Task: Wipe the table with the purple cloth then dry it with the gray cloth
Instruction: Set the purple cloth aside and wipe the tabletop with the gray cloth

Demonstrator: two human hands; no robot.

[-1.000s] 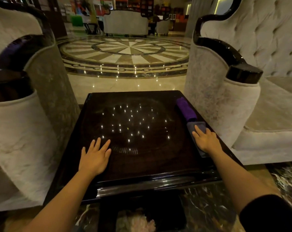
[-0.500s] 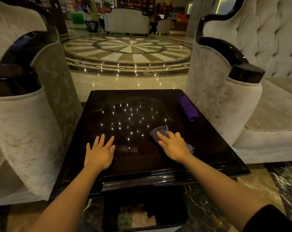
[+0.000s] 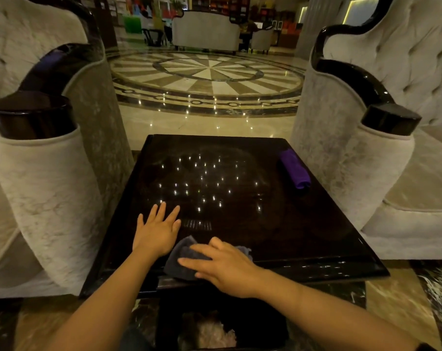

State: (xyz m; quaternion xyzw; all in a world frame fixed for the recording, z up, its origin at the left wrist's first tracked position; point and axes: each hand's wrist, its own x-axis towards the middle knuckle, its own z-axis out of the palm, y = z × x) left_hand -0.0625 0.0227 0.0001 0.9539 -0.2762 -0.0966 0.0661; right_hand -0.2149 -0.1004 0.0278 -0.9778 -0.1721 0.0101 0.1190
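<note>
Right hand (image 3: pixel 227 267) had slid the gray cloth (image 3: pixel 181 259) from the surface's middle to its near edge, close to the left hand (image 3: pixel 159 231); purple cloth (image 3: pixel 294 172) had not moved. Gray cloth looked dark bluish-gray, crumpled, flattened under the right palm, one corner peaking up toward the left hand's wrist, another bit showing past the knuckles on the right. It sat at the near edge of the surface (image 3: pixel 303 231), slightly left of centre. Right grip: fingers extended and a little apart, pressed flat on the cloth, not pinching it. Left grip: fingers spread, palm flat on the bare surface, holding nothing, just beside the gray cloth. Purple cloth was rolled into a short tube, bright violet, lying at the far right of the surface, well apart from both hands, one open end facing the near side. Surface was dark, glossy, square, with many small light reflections across its middle. Bin (image 3: pixel 260 325) stood on the floor under the near edge, dark, with pale crumpled material (image 3: pixel 214 333) inside; what that was could not be told. Pale armchairs (image 3: pixel 50 186) flanked the surface on both sides.
</note>
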